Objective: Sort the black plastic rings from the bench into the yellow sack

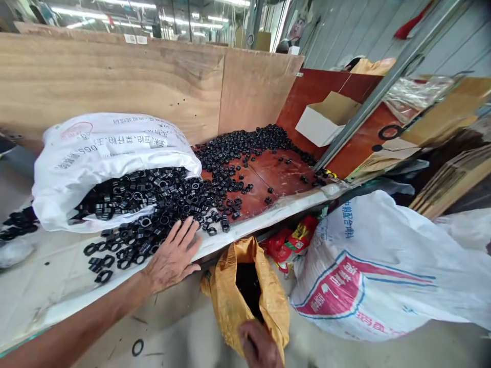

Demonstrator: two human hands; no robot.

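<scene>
My left hand (172,257) lies over the table's front edge with its fingers spread, beside a heap of black plastic rings (153,217). Those rings spill from the mouth of a white woven sack (115,138) lying on its side. At the bottom, my right hand (261,343) is curled at the near rim of an upright yellow sack (226,301), whose open mouth is dark inside. The right fingers are blurred, and what they hold, if anything, cannot be made out.
Many more black rings (245,145) lie on the red board behind. A wooden panel (153,76) closes the back. At the right stand a large white sack (399,266) and a slanting metal post (383,87). Red packets (303,235) sit beneath the table edge.
</scene>
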